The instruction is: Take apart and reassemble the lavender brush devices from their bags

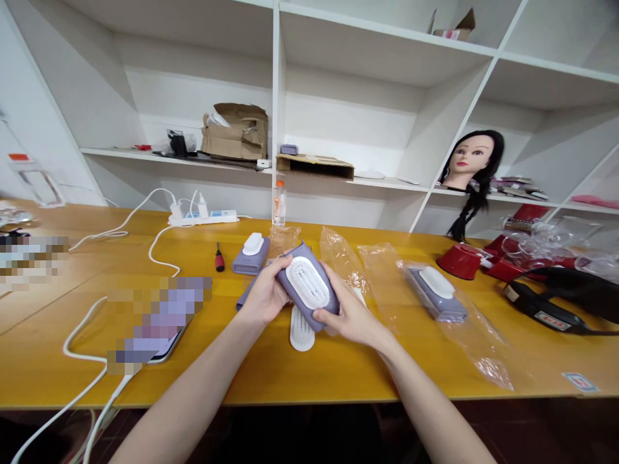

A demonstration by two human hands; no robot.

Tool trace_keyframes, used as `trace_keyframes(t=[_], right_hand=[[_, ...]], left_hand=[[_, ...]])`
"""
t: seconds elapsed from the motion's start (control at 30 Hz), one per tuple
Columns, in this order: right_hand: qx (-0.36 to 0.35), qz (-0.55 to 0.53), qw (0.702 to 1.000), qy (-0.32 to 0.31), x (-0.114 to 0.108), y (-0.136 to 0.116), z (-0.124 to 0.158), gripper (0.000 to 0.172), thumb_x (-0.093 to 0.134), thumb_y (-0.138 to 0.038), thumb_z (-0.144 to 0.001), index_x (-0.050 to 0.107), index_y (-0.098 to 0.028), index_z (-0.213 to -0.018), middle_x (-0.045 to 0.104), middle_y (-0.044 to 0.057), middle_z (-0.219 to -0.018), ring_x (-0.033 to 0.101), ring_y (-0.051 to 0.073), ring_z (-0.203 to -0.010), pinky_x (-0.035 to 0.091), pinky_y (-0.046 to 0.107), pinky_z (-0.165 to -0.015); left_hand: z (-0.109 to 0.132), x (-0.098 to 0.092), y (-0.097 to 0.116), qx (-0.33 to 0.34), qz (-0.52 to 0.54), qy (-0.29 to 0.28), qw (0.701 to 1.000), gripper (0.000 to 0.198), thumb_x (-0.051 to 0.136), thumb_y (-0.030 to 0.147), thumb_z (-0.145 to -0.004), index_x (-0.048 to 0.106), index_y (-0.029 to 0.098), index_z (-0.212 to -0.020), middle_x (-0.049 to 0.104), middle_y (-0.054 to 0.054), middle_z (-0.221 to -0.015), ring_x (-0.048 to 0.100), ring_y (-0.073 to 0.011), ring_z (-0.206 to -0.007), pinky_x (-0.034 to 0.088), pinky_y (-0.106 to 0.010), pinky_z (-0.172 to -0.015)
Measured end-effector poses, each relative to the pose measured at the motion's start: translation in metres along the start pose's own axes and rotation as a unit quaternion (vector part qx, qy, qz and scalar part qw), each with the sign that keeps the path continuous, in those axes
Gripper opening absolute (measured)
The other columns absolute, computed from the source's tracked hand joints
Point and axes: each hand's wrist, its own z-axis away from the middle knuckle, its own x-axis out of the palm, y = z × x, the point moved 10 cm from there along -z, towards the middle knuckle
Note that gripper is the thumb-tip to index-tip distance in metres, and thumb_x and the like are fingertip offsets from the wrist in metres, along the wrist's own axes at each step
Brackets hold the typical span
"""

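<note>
Both my hands hold a lavender plastic device (307, 287) with a white oval vented panel, tilted above the yellow wooden table (338, 377). My left hand (265, 290) grips its left side, and my right hand (348, 316) grips its lower right edge. A loose white ribbed part (302, 330) lies on the table just below them. Partly hidden behind my left hand, a lavender strip (246, 293) lies flat. A similar device (251, 254) stands beyond it, and another (436, 294) rests on clear plastic wrap (464, 322) to the right.
A red-handled screwdriver (219, 258) lies near a white power strip (203, 218) with white cables. A blurred phone (159, 322) lies to the left. Red objects (461, 261) and a black corded appliance (546, 308) sit at right, below white shelves (338, 171) holding cardboard and a mannequin head.
</note>
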Motion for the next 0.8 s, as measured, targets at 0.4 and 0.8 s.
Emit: trace_keyframes(t=[0.4, 0.8], right_hand=[[0.015, -0.139, 0.990, 0.035, 0.014, -0.003, 0.010, 0.084, 0.058, -0.048, -0.079, 0.009, -0.029, -0.145, 0.017, 0.005, -0.152, 0.020, 0.025, -0.138, 0.017, 0.047, -0.111], [-0.008, -0.092, 0.995, 0.030, 0.001, -0.004, 0.000, 0.099, 0.064, -0.057, -0.068, 0.010, -0.023, -0.144, 0.029, 0.013, -0.145, 0.036, 0.028, -0.128, 0.031, 0.045, -0.104]], left_hand=[[0.010, 0.020, 0.012, 0.159, 0.008, -0.061, 0.985, 0.046, 0.053, 0.039, -0.077, 0.051, 0.024, -0.120, 0.069, -0.008, -0.095, 0.066, -0.0244, -0.085, 0.049, -0.038, -0.077], [0.007, 0.004, 0.023, 0.184, 0.015, -0.008, 0.983, 0.036, 0.058, 0.044, -0.074, 0.057, 0.023, -0.104, 0.066, -0.003, -0.087, 0.064, -0.0181, -0.076, 0.049, -0.031, -0.072]])
